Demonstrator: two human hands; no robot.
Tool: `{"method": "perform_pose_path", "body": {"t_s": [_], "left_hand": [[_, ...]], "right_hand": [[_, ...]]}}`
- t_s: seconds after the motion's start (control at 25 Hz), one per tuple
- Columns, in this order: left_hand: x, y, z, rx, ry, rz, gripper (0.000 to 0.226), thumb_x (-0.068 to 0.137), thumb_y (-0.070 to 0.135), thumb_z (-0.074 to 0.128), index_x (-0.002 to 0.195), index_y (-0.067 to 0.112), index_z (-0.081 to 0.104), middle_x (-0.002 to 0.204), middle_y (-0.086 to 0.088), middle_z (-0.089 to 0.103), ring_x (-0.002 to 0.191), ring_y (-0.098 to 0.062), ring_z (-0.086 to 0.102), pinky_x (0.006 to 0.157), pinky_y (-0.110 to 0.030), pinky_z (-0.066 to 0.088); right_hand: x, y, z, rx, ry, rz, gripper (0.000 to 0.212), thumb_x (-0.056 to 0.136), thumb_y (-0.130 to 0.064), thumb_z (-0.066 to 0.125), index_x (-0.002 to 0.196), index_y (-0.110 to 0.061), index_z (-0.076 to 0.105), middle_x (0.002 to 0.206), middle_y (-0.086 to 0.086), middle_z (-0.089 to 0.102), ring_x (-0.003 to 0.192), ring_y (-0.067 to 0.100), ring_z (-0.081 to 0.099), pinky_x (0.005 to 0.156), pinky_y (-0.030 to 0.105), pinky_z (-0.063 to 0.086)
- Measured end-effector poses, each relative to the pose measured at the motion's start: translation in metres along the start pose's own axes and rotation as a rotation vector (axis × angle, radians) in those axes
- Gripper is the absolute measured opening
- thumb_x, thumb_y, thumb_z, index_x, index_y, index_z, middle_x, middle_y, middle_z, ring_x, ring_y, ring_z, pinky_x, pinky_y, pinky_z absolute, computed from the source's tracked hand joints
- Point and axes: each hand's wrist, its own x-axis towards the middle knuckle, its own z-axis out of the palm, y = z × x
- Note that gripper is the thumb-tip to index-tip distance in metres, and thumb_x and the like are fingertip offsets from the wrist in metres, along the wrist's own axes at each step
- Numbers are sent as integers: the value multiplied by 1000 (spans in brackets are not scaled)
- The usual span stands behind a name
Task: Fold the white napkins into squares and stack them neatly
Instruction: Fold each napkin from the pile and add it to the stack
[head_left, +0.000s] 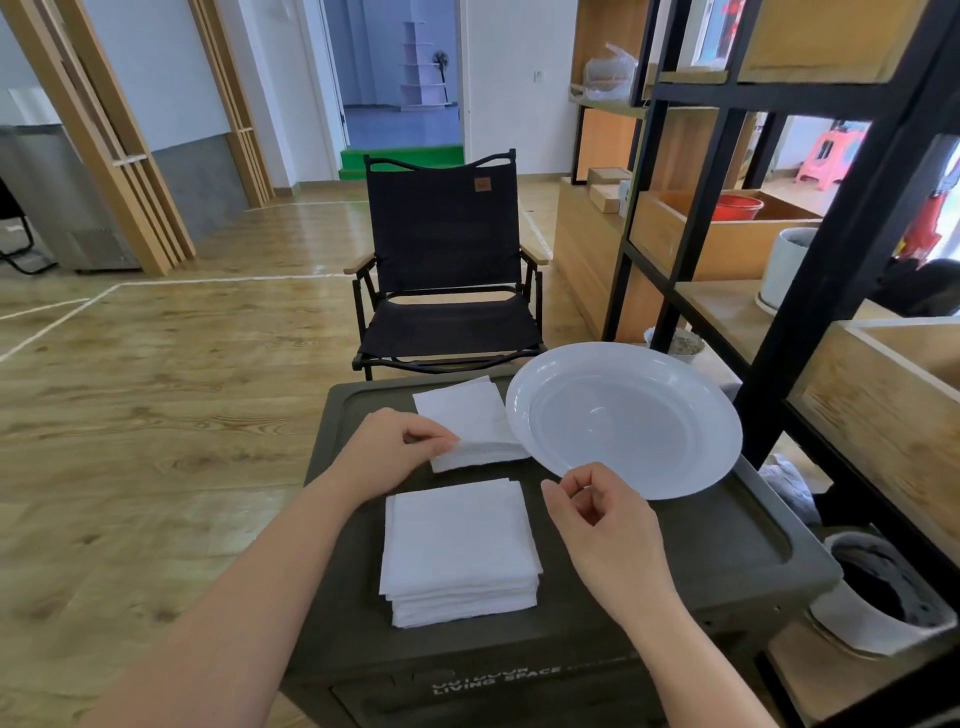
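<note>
White paper napkins (460, 551), folded square, already sit stacked near you, while your left hand (395, 449) pinches the unfolded pile (467, 423) beside the round white plate (623, 418); your right hand (597, 514) seemingly holds nothing, fingers loosely curled.

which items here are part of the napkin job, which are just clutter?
Job:
- far napkin pile, left hand pinching it
- near folded stack
- right hand, holding nothing

Lying about:
- white plate
- black chair
- shelf unit
</note>
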Motion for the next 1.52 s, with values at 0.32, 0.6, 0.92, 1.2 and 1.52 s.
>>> {"method": "perform_pose_path", "body": {"t_s": [0.32, 0.6, 0.92, 1.2, 1.52], "left_hand": [[-25, 79, -58, -227, 275, 208, 17, 99, 32, 41, 86, 25, 51, 60, 16, 42, 52, -1, 36, 49, -12, 31], [-49, 117, -91, -589, 385, -116, 25, 99, 41, 42, 92, 34, 65, 84, 12, 64, 75, -7, 57, 62, -16, 46], [-143, 101, -49, -454, 449, 12, 32, 74, 53, 65, 106, 49, 65, 75, 16, 67, 71, -1, 62, 60, -15, 50], [-146, 92, -46, -190, 525, 66, 20, 76, 25, 79, 82, 42, 71, 86, 27, 65, 77, 2, 59, 62, -7, 43], [-141, 80, -45, -377, 281, 23, 10, 83, 34, 70, 88, 43, 70, 102, 24, 68, 94, -2, 66, 74, -18, 55]], "right_hand": [[39, -50, 4, -14, -184, -77, 66, 74, -41, 76, 126, -47, 36, 127, -24, 42, 110, 0, 45, 95, 27, 42], [33, -97, -9, 466, -554, -79, 20, 84, -27, 69, 104, -27, 72, 102, -10, 74, 95, 7, 69, 73, 13, 54], [-17, -100, -17, 367, -196, -72, 51, 79, -32, 73, 116, -50, 43, 88, -10, 68, 80, 10, 68, 60, 13, 53], [-33, -96, -16, -71, -237, -328, 19, 83, -31, 70, 95, -44, 62, 88, -32, 56, 86, -10, 55, 71, 2, 45], [-28, -87, -16, 66, -308, -245, 4, 85, -32, 66, 84, -36, 67, 98, -22, 62, 95, -5, 56, 77, 13, 42]]}}
